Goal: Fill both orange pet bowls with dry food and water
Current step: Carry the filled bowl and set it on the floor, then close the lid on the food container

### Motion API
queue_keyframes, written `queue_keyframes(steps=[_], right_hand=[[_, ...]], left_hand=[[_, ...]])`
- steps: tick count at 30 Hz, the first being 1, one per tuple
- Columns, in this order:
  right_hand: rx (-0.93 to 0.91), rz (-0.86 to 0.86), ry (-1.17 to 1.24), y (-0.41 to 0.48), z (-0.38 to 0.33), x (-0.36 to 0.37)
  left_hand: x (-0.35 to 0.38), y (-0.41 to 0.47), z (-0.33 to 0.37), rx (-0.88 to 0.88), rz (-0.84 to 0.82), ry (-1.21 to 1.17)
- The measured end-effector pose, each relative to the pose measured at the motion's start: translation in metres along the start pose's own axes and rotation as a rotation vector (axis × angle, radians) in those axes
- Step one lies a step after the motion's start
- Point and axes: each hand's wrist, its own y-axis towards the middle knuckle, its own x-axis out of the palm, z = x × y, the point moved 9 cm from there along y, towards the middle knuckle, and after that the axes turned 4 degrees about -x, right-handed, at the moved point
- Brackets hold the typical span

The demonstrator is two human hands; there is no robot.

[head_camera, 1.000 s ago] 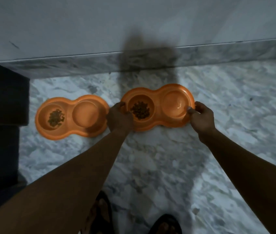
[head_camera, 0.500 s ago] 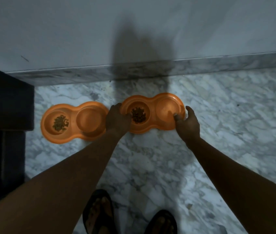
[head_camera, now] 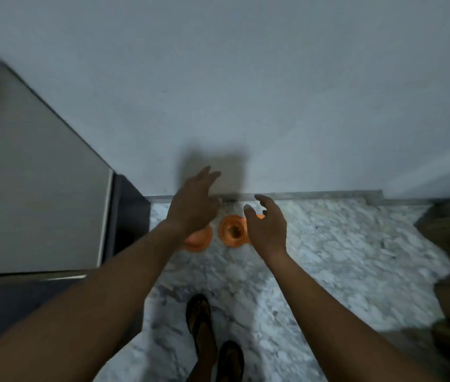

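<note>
Looking down past sandalled feet (head_camera: 204,323) on the white marble floor (head_camera: 342,257): left hand (head_camera: 190,206) and right hand (head_camera: 267,230) hover spread, gripping nothing. Beneath them, by the grey wall (head_camera: 301,106), sit the orange plastic kibble bowl (head_camera: 232,230) and its orange twin bowl (head_camera: 197,242). Can't tell about water, so I'd check each well.

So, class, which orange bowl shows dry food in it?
The right bowl, beside the right hand: dark food sits in its cup. The left bowl, half hidden by the left hand, shows none.
</note>
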Motion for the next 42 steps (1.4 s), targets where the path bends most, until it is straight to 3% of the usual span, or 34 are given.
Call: queue_keyframes(steps=[8,17,27,35,42], right_hand=[[-0.203,-0.182,0.09,-0.148,-0.219,0.002],[-0.446,-0.305,0.181,-0.332,-0.414,0.119],[-0.498,-0.344,0.198,-0.502,-0.522,0.312],[-0.51,-0.385,0.18,-0.527,-0.586,0.457],[-0.415,-0.503,0.125,-0.547,-0.61,0.608]], left_hand=[[-0.267,-0.159,0.009,0.001,0.184,0.109],[-0.501,-0.335,-0.099,-0.115,0.273,0.112],[-0.648,-0.464,-0.305,-0.2,0.261,0.068],[-0.725,-0.456,-0.43,-0.205,0.254,0.026],[-0.777,-0.458,-0.569,-0.359,0.224,0.002]])
